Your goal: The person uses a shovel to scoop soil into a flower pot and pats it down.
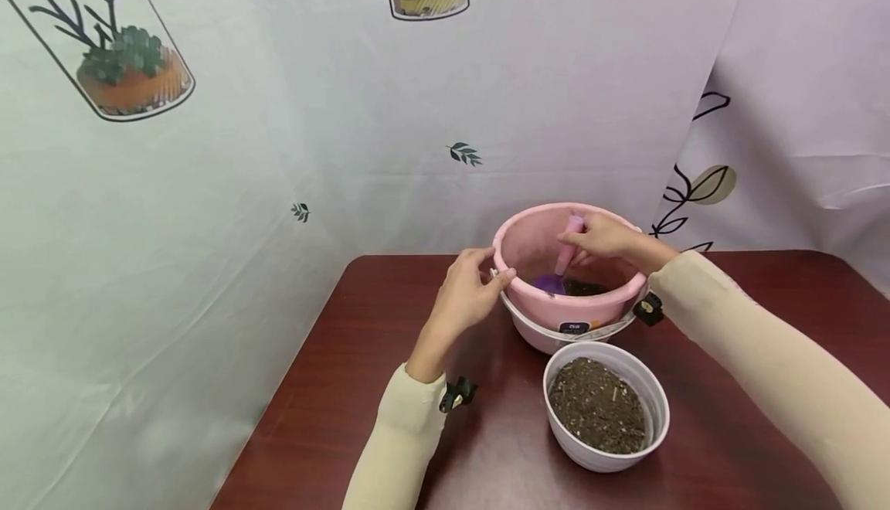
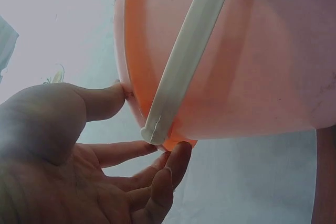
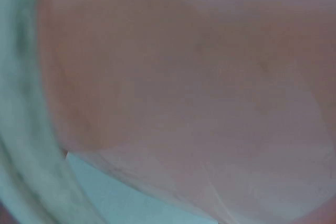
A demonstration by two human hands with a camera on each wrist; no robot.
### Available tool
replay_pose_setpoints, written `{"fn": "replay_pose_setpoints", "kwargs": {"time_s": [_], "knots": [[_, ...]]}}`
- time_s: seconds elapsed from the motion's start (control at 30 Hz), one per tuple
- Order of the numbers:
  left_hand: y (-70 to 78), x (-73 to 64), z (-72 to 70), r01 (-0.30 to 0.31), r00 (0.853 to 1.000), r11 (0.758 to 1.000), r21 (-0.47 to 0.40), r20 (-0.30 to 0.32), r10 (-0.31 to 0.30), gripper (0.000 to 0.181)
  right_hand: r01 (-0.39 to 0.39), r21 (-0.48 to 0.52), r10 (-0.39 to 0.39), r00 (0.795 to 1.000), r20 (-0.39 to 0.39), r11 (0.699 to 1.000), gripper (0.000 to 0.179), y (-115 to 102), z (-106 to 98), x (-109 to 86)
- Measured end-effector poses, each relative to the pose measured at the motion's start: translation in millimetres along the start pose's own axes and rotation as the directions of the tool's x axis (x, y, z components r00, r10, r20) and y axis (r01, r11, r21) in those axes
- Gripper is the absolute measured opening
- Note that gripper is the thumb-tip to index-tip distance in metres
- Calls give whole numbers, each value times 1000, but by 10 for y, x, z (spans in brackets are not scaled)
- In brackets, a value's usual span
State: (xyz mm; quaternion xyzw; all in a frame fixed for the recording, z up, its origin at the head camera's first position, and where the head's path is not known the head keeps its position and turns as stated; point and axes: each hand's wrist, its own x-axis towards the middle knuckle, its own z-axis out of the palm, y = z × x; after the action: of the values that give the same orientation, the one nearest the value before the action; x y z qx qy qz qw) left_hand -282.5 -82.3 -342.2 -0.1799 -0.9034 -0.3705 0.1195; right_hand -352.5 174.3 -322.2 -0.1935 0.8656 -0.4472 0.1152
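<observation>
A pink bucket (image 1: 549, 307) with a white carrying handle (image 2: 189, 51) stands on the table. My left hand (image 1: 464, 290) holds its rim at the left side, thumb and fingertips against the edge near the handle's pivot. Inside the bucket my right hand (image 1: 603, 236) grips a small trowel by its pink handle (image 1: 566, 253). The trowel's purple blade (image 1: 549, 284) points down beside dark soil (image 1: 584, 288). The right wrist view shows only blurred pink bucket wall (image 3: 173, 87) and part of the white handle (image 3: 21, 77); the right hand is hidden there.
Just in front of the bucket is a white pot (image 1: 591, 459) holding brown soil (image 1: 598, 408). The dark red tabletop (image 1: 361, 340) reaches back to a pale printed cloth (image 1: 375, 131). Black wrist cameras are worn at both sleeves.
</observation>
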Motion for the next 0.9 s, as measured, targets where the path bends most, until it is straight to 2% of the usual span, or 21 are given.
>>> {"fn": "replay_pose_setpoints", "kwargs": {"time_s": [0.1,0.4,0.57,0.67,0.9], "knots": [[10,-11,-5,11,1000,1000,17,0,-11,53,-12,51,9,999,48,999,32,18,-3,11],[49,-32,4,43,999,996,73,-4,-43,52,1,75,-8,996,83,997,32,10,-26,11],[78,-30,19,48,999,994,102,-11,-47,51,20,116,-30,996,80,993,31,22,-32,-13],[64,-22,21,44,999,994,95,-19,-43,51,15,142,-27,996,86,990,38,27,-25,-8],[51,-24,12,41,999,996,79,-18,-40,51,4,142,-8,1000,29,990,48,-9,-3,-8]]}}
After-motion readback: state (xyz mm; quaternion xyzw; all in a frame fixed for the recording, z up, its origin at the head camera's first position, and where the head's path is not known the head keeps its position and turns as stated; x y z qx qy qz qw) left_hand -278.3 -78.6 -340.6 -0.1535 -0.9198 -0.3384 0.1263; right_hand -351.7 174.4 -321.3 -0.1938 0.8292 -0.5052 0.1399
